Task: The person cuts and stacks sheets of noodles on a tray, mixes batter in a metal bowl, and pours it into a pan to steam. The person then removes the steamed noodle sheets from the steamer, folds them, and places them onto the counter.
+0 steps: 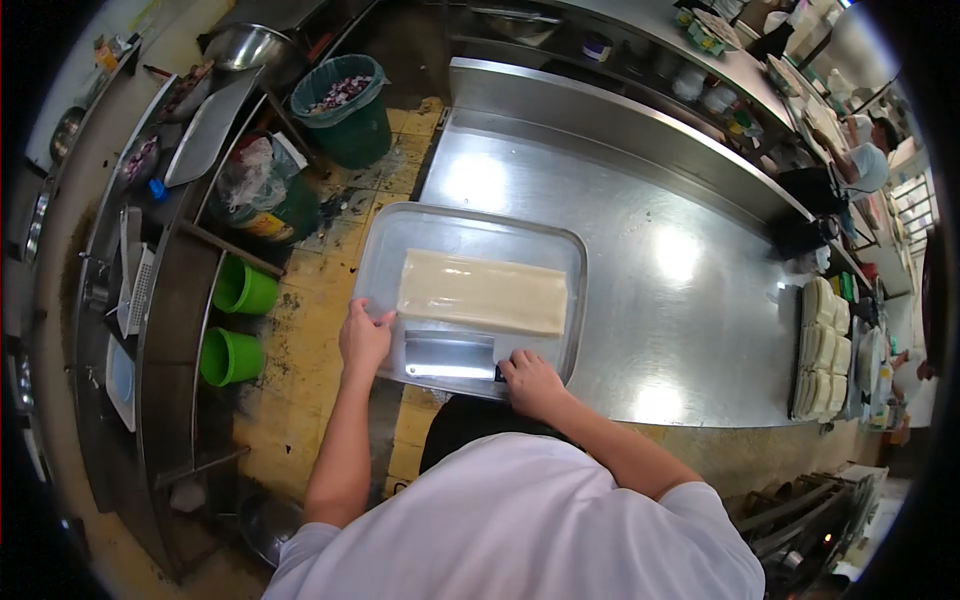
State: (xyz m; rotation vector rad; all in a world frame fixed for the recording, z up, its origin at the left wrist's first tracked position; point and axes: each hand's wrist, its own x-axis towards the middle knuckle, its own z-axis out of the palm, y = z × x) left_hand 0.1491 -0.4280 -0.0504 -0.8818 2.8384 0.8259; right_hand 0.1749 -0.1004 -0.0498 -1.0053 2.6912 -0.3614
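A long, pale, glossy slab (483,291) lies in a shallow metal tray (500,217) on the steel table. Beside the slab's near edge, a wide-bladed cleaver (450,353) rests flat in the tray. My right hand (530,382) is closed around the cleaver's dark handle, which is mostly hidden by the fingers. At the tray's left edge is my left hand (364,337), its thumb and fingers closed on the rim near the slab's lower left corner.
The steel table (670,330) has a raised back ledge (620,120). Stacked pale blocks (824,350) stand at its right end. Left are a green bin (352,135), green buckets (238,357) and a steel counter. A person (865,165) is at the far right.
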